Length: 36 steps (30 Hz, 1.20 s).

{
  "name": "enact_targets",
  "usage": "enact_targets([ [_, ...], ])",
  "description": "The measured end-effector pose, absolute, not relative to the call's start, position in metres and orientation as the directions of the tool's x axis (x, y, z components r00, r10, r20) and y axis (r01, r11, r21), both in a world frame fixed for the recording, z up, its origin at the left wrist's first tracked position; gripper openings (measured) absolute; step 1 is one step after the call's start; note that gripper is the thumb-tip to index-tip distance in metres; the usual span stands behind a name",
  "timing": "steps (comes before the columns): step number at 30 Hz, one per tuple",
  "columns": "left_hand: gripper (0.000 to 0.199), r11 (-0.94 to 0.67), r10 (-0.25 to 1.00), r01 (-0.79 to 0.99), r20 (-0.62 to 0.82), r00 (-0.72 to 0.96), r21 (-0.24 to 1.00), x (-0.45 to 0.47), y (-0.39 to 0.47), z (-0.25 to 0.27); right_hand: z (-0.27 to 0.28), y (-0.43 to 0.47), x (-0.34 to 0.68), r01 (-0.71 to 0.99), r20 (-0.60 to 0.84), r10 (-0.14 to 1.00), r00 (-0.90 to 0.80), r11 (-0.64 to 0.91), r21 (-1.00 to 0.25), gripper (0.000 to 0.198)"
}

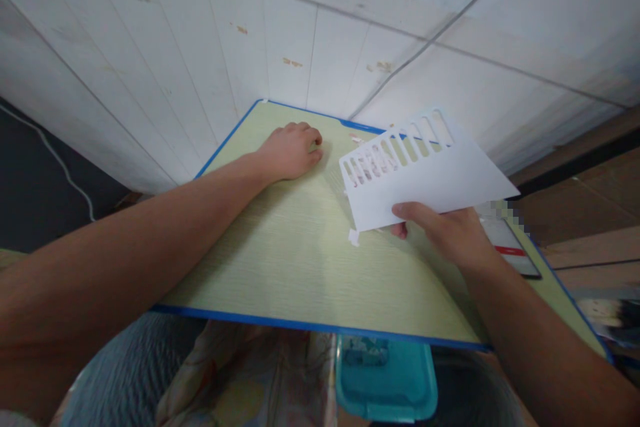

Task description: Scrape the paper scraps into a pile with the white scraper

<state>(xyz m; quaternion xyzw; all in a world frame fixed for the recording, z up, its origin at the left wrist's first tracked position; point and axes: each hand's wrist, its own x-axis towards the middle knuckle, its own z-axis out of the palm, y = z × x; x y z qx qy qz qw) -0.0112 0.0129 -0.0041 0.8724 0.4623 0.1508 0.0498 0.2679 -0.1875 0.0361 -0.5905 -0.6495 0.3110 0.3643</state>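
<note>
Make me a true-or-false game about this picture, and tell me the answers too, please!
1. The right hand is holding a white paper with slots cut in it. True.
2. The left hand is touching the paper. False: it is apart from the paper, at the table.
3. The table has a blue edge. True.
4. The blue box sits on top of the table. False: it is below the table's near edge.
5. A small white scrap shows by the paper's near corner. True.
6. The wall behind the table is bright red. False: it is white.
</note>
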Motion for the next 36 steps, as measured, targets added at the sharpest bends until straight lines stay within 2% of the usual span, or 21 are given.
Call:
enact_targets([
  [6, 0.047, -0.568, 0.820, 0.796, 0.224, 0.526, 0.210, -0.011, 0.013, -0.004, 0.035, -0.188, 0.268, 0.558, 0.127, 0.991, -0.039, 0.128, -0.820, 0.044],
  [17, 0.049, -0.569, 0.820, 0.792, 0.218, 0.529, 0.220, -0.011, 0.014, -0.005, 0.042, -0.188, 0.268, 0.493, 0.015, 0.991, -0.136, 0.081, -0.866, 0.035],
  [22, 0.049, -0.566, 0.822, 0.799, 0.215, 0.528, 0.204, -0.011, 0.011, -0.003, 0.043, -0.186, 0.271, 0.460, 0.053, 0.998, -0.019, 0.056, -0.886, 0.032],
  [29, 0.048, -0.571, 0.819, 0.789, 0.222, 0.529, 0.227, -0.012, 0.013, -0.005, 0.044, -0.192, 0.275, 0.581, 0.086, 0.990, -0.109, 0.133, -0.803, 0.039],
  [36, 0.049, -0.566, 0.821, 0.795, 0.239, 0.519, 0.218, -0.013, 0.019, -0.011, 0.036, -0.227, 0.272, 0.574, 0.099, 0.994, -0.035, 0.101, -0.813, 0.043],
])
